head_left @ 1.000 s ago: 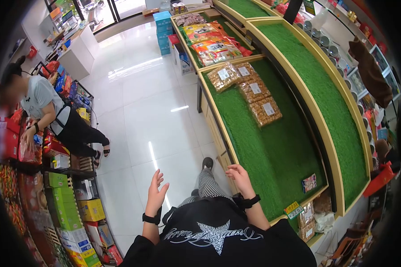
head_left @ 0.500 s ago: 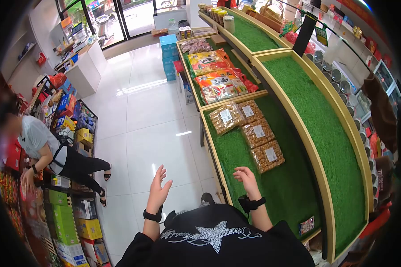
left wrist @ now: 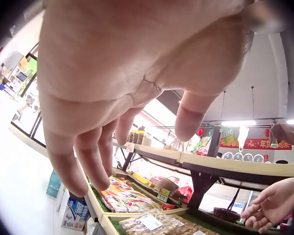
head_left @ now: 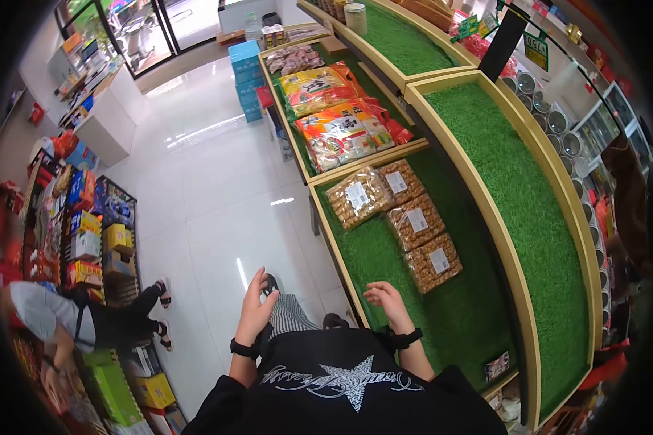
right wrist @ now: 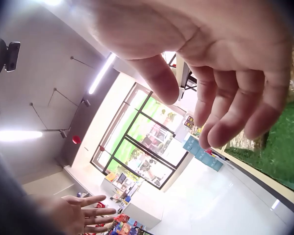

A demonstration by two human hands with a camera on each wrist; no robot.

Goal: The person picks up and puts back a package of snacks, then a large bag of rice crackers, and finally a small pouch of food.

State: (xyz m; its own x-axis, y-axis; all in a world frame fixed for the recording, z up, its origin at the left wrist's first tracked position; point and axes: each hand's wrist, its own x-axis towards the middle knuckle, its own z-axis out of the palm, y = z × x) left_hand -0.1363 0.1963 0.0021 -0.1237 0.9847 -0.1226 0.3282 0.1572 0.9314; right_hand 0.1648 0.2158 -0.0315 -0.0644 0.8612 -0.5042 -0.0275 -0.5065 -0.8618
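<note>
My left hand (head_left: 256, 308) is held out over the aisle, fingers extended and thumb apart, with nothing in it. Over the near edge of the green-lined display bin (head_left: 355, 250) hovers my right hand (head_left: 390, 304), its fingers loosely bent and holding nothing. In the right wrist view its thumb stands away from the fingers (right wrist: 235, 112). Several clear packs of brown nut-like snacks (head_left: 434, 262) with white labels lie in the bin beyond the right hand. A small colourful packet (head_left: 496, 366) lies in the bin's near right corner.
Large orange and yellow snack bags (head_left: 345, 134) fill the farther bin. A raised green shelf (head_left: 515, 167) runs along the right. Blue boxes (head_left: 247, 80) stand at the bins' far end. Left of the tiled aisle (head_left: 196, 181), another person (head_left: 58, 319) bends over stocked shelves (head_left: 87, 232).
The bins and snack packs sit lower in the head view than a second ago, and the other person has slid down the left side. Both hands keep much the same pose, empty.
</note>
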